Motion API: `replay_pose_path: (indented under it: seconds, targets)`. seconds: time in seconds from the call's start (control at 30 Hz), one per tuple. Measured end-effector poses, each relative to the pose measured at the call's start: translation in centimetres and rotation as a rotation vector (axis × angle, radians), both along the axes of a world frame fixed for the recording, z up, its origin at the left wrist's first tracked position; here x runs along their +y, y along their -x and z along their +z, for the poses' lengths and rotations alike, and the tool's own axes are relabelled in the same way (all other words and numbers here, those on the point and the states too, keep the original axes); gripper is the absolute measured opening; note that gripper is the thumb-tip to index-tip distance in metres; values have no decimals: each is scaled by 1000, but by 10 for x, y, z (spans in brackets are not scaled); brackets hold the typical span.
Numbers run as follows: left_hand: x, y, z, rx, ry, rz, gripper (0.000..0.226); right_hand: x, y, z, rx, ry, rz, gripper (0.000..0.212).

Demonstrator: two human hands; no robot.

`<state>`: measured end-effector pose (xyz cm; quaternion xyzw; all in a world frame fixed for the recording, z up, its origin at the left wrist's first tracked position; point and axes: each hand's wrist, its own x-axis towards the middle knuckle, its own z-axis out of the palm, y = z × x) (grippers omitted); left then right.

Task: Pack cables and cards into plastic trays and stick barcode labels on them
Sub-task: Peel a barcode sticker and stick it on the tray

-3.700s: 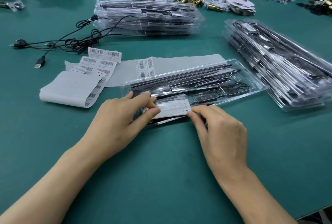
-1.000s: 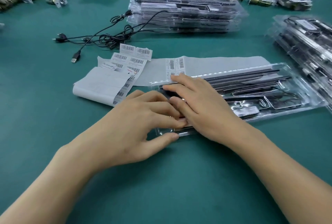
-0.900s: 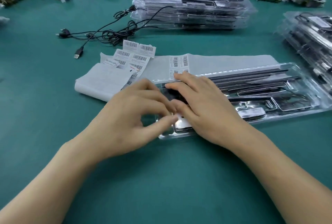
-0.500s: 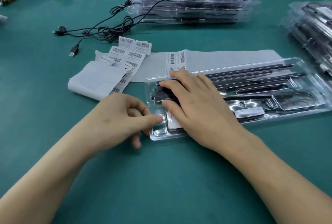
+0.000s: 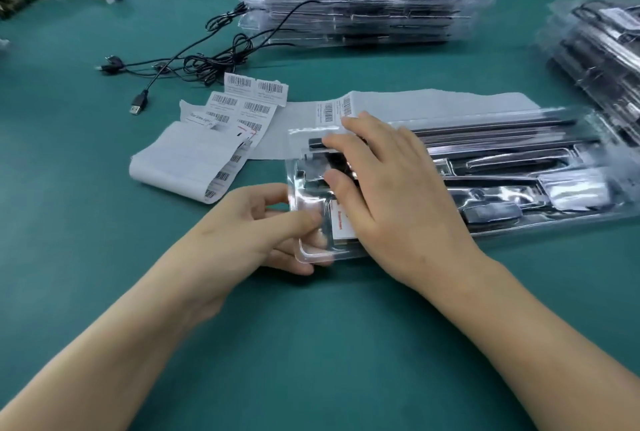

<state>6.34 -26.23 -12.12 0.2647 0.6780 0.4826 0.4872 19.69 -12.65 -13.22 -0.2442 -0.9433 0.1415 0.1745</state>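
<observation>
Head view: both hands are working one clear plastic tray (image 5: pixel 295 171), which lies on the green tabletop (image 5: pixel 311 344) right in front of the person.
Left hand: the left hand (image 5: pixel 242 236) pinches the tray's near-left corner, thumb on top and fingers curled underneath.
Right hand: the right hand (image 5: pixel 394 195) lies flat on the tray's left end, fingers straight and pressing down, gripping nothing.
Tray contents: dark parts fill the long slots, and a white card (image 5: pixel 343 223) with red print peeks out beside the right palm, already seated in its pocket.
Step in hand: it looks like the tray is being pressed shut or its contents settled.
Labelling: no barcode sticker shows on this tray, though the right hand hides part of it, so that step looks undone.
Label supply: barcode labels (image 5: pixel 256 98) lie just behind the tray's left end, on strips of backing paper (image 5: pixel 433 103).
Done so far: one stack of filled trays (image 5: pixel 356 5) sits at the back, and another stack (image 5: pixel 602 60) at the right edge.
Left to do: a loose black USB cable (image 5: pixel 207 60) lies unpacked on the tabletop near the back stack, so I'd say more trays are to come.
</observation>
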Motion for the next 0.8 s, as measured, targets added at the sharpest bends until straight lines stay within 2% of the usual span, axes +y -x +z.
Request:
replay_pose_path:
  seconds: [0.23, 0.53, 0.8]
  targets:
    - [1, -1, 1, -42, -41, 21, 23, -1, -2, 2, 100, -21, -20, 35]
    - [1, -5, 3, -19, -42, 31, 3, -2, -1, 3, 96, -50, -23, 34]
    - [2, -5, 3, 13, -33, 42, 3, -2, -1, 3, 98, -59, -29, 35]
